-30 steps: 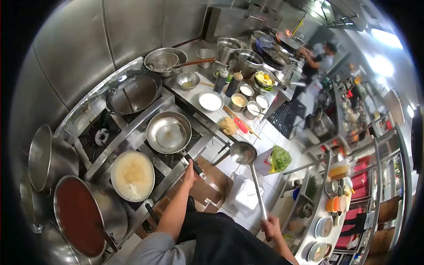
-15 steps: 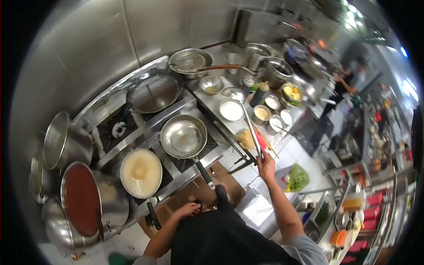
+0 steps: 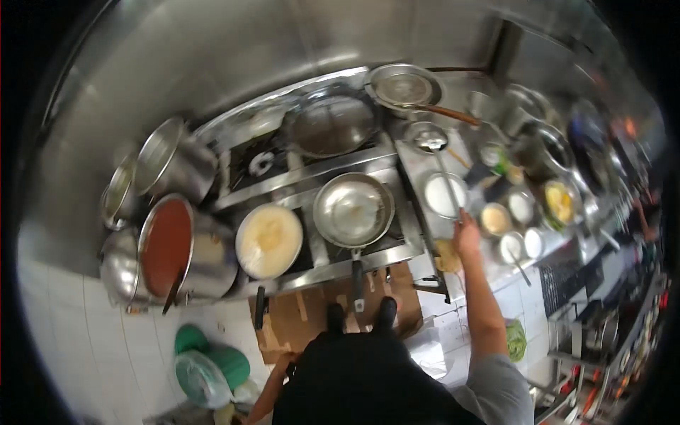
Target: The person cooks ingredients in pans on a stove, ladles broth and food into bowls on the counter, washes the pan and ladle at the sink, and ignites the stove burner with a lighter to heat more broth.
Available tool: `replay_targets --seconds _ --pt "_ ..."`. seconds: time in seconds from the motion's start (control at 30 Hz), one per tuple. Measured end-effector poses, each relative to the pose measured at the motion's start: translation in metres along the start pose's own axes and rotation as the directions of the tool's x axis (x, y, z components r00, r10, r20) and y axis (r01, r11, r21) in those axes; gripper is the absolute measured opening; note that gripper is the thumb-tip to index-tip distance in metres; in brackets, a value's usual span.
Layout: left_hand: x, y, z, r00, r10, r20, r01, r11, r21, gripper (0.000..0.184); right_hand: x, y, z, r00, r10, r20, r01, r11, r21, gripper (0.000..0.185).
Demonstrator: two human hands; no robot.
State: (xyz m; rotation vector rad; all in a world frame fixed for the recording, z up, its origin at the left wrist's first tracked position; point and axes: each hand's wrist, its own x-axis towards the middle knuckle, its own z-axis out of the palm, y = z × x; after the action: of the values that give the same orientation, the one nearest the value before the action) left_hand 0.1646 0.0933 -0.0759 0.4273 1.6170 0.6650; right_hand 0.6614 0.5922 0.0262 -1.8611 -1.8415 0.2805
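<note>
The right hand [image 3: 467,237], closed around the steel ladle [image 3: 445,171], has moved its head to the small metal bowl [image 3: 416,132], now the working point (left hand [image 3: 285,363]: grip indeterminable).

I'm viewing a commercial-style kitchen: wok [image 3: 331,153] on a burner stove [image 3: 304,179] at twelve o'clock, steel stockpot [image 3: 214,258] at nine, table [image 3: 416,170] with food bowls [image 3: 496,234] at three.

Person's left grip [image 3: 284,364]: partly hidden beside the black apron [image 3: 368,386], contents indeterminate. Handle end of the long-handled steel ladle [image 3: 427,138]: concealed within the right grip [image 3: 467,235]. Round steel pots [image 3: 540,147], upper right: blurred. Crumpled white plastic [image 3: 428,353]: partly covered by the apron.
</note>
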Motion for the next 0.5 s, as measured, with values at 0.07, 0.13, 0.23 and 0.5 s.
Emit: replay_targets --seconds 0.07,0.13,0.23,0.5 --pt "-0.018 0.029 0.010 0.997 0.022 -0.068 -0.016 0.995 0.094 0.039 0.004 -0.002 -0.005 0.996 0.023 0.080 -0.022 1.000 -0.023 0.049" --pt "-0.042 0.070 0.021 0.983 -0.090 -0.158 0.101 0.993 0.066 0.052 0.001 -0.013 -0.019 0.996 0.005 0.094 0.009 0.989 -0.146 0.053" --pt "-0.034 0.062 -0.006 0.976 -0.109 -0.190 0.139 0.979 0.152 0.046 -0.018 -0.035 -0.043 0.988 -0.137 -0.067 0.128 0.984 -0.126 0.054" --pt "-0.005 0.007 -0.096 0.888 -0.414 -0.200 0.437 0.895 0.091 0.048 -0.173 -0.124 -0.067 0.989 -0.113 0.099 0.078 0.949 0.305 0.035"
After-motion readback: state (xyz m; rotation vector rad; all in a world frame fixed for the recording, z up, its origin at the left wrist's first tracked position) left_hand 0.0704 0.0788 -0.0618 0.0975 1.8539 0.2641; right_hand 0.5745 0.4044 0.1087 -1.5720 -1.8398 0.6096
